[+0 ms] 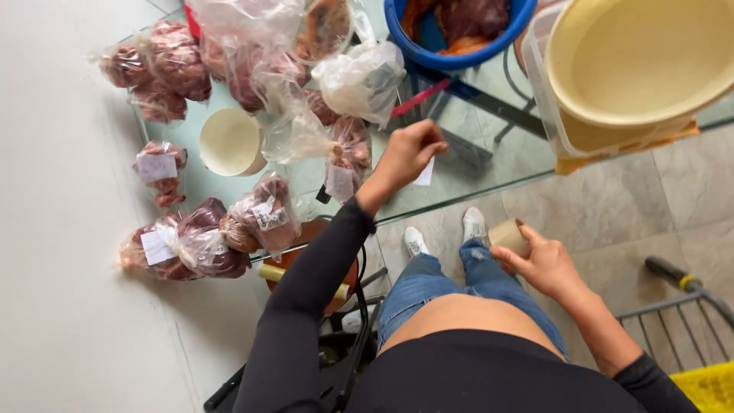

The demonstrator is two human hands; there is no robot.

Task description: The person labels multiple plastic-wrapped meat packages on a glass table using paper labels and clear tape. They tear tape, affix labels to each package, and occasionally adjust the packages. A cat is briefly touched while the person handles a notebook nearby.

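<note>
We stand at the glass table [459, 164], which carries everything here. Largest is the cream basin [642, 57] resting in a clear tub at the far right corner, then the blue bowl [428, 38] of dark meat along the far edge. Clear bags of red meat [180, 65] crowd the left half, several already wearing white labels, and a cream roll of tape [229, 141] lies among them.

Our left hand [409, 153] hovers over the near edge, fingers pressed together and pinching a small white label [424, 174]. Our right hand [543, 264] hangs below the table's near edge, above our knees, curled around a tan tape roll [508, 235].

We judge the labelling to be in hand, with the slip lifted but not yet stuck. The nearest labelled bag [348, 157] lies just beside that hand; placing the slip calls for a bag without one and a flat patch of plastic.
</note>
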